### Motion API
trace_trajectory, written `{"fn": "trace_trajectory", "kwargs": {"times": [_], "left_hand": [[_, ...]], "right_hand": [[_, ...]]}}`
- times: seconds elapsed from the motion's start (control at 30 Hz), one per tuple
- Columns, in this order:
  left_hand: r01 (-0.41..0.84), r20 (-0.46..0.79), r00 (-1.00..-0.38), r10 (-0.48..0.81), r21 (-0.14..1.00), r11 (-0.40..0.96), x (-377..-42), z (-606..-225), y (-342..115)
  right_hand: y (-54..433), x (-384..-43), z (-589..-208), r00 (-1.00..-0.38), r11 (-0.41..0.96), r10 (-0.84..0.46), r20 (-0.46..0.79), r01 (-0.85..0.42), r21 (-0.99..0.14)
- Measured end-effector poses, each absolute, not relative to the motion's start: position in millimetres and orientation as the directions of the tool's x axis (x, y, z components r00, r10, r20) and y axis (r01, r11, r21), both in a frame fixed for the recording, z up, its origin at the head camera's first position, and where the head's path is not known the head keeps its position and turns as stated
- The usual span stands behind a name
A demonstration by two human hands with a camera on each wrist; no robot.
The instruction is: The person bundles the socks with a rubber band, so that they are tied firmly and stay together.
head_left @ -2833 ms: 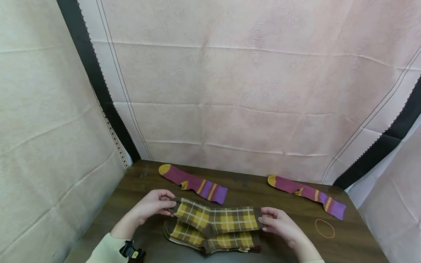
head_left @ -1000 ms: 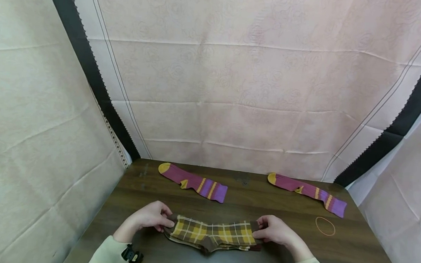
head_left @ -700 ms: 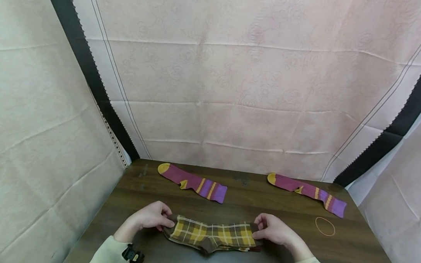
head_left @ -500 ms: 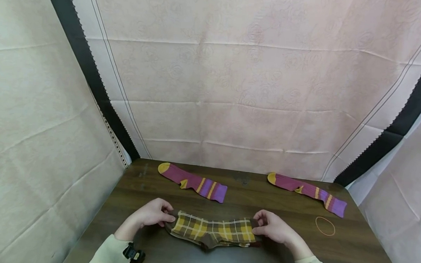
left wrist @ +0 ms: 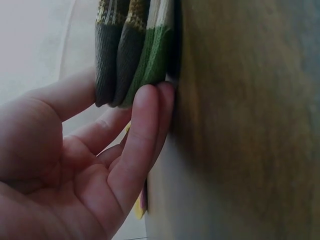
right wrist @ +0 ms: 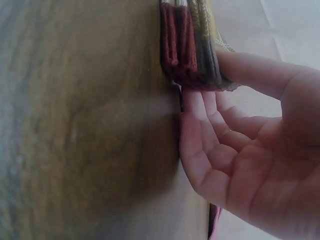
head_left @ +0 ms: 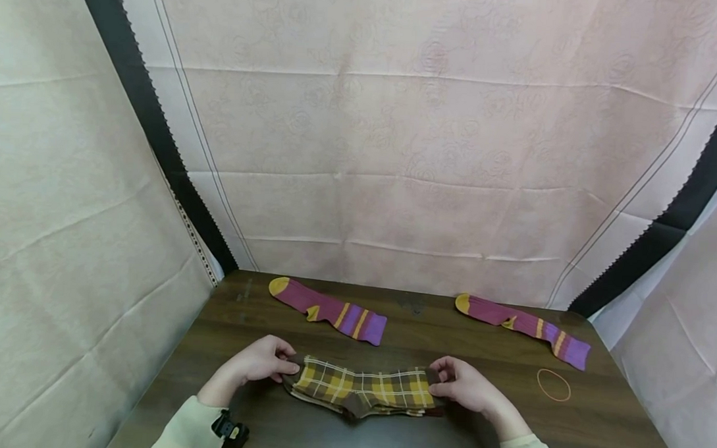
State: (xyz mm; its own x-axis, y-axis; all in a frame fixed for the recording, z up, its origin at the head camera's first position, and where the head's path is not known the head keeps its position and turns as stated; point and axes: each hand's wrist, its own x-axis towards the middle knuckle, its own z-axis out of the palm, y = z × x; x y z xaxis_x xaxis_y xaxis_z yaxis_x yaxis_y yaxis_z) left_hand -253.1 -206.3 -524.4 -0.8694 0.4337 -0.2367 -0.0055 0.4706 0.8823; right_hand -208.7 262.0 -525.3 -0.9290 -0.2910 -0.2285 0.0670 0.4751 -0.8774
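Observation:
A stack of socks lies lengthwise between the two hands near the table's front. Its top is a plaid sock (head_left: pixel 361 385) in yellow and brown with white lines. In the left wrist view, dark brown ends lie above a green sock end (left wrist: pixel 154 57); in the right wrist view, dark red ribbed ends (right wrist: pixel 180 40) lie under brown ones. My left hand (head_left: pixel 265 359) pinches the stack's left end, thumb above and fingers beneath. At the right end my right hand (head_left: pixel 462 384) grips it the same way. The lower socks are mostly hidden.
Two maroon and purple striped socks with yellow toes lie toward the back, one left (head_left: pixel 332 310) and one right (head_left: pixel 523 328). A thin rubber band (head_left: pixel 553 386) rests at the right of the wooden table (head_left: pixel 414 338). Pale cloth walls (head_left: pixel 396 153) surround the table.
The plaid sock, earlier held above the other, has been lowered onto it. Both hands now grip the stack's ends, and the stack has shifted slightly toward the back.

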Motion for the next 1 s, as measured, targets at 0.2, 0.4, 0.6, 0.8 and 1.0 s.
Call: {"fn": "trace_trajectory", "kwargs": {"times": [0.2, 0.4, 0.6, 0.8, 1.0], "left_hand": [[-0.016, -0.247, -0.867, 0.433, 0.882, 0.47, -254.1, -524.2, -206.7], [-0.03, -0.256, -0.861, 0.439, 0.888, 0.46, -254.6, -523.4, -207.9], [-0.038, -0.267, -0.849, 0.457, 0.892, 0.451, -258.2, -523.5, -210.2], [-0.013, -0.242, -0.853, 0.463, 0.896, 0.444, -263.4, -521.8, -214.5], [0.022, -0.188, -0.886, 0.424, 0.896, 0.443, -270.6, -518.1, -221.4]], "right_hand": [[262.3, -209.8, -525.8, -0.924, 0.489, -0.286, -0.254, 0.088, -0.868], [264.0, -211.9, -526.9, -0.918, 0.505, -0.279, -0.28, 0.108, -0.857], [269.0, -211.9, -523.2, -0.913, 0.503, -0.278, -0.297, 0.125, -0.855], [272.2, -216.9, -514.8, -0.913, 0.527, -0.283, -0.292, 0.106, -0.843], [253.4, -234.6, -510.6, -0.967, 0.569, -0.2, -0.157, 0.016, -0.823]]}}
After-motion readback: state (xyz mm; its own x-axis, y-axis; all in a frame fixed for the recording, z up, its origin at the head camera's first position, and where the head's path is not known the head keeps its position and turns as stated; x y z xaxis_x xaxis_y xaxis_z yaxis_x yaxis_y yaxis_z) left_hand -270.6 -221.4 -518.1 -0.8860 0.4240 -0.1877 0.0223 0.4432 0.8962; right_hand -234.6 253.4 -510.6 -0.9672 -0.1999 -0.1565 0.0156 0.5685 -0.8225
